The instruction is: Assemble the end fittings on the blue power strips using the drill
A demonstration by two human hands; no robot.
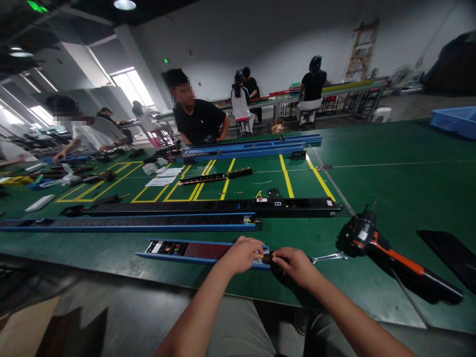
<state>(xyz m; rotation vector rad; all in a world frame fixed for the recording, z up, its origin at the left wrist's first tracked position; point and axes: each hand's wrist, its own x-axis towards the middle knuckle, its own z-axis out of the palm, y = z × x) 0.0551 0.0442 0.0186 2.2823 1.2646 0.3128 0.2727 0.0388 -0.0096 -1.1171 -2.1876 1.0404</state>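
A short blue metal channel [208,261] with dark red and black parts inside lies at the table's near edge. Over its right end is my left hand [242,254], fingers pinched at a small yellow piece that looks like a wire. My right hand [295,265] meets it from the right, thumb and forefinger pressed together at a small dark fitting [267,258] on the channel's end. Whatever those right fingertips hold is too small to make out. Just beyond the right hand lies a combination wrench [329,257].
A cordless screwdriver [390,258] and a black flat piece [448,255] lie at right. Beyond the channel run a long blue strip [130,224] and a long black strip [208,207]. A blue bin [455,121] stands far right. A person [199,116] is across the green table [386,183].
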